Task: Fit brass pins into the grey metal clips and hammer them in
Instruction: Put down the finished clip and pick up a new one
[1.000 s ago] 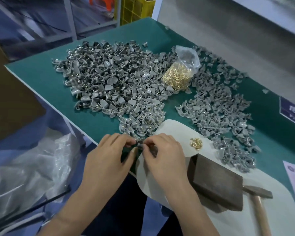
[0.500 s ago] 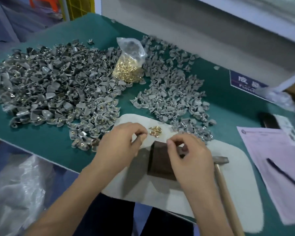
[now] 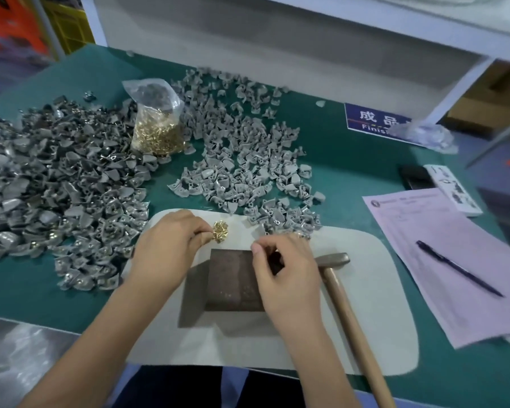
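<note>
left hand (image 3: 168,248) reaches fingertips into the small loose heap of brass pins (image 3: 220,231) on the white mat (image 3: 351,313), grip pinched at the heap's left edge; cannot tell if a pin is actually caught. right hand (image 3: 286,272) sits over the right far corner of the dark metal block (image 3: 233,281), fingers curled tight round something small and dark, likely a grey clip, mostly hidden. hammer (image 3: 345,301) lies just right of the block, untouched. grey metal clips: big pile (image 3: 56,187) left, second pile (image 3: 242,166) far centre. bag of pins (image 3: 156,125) stands between the piles.

handling guess: pins tiny, light, stiff, smooth, easy to drop or roll, so take one by the shank with fingertips. clips rigid, light, odd-shaped; hold by the flat wing, hole up, on the block.
</note>
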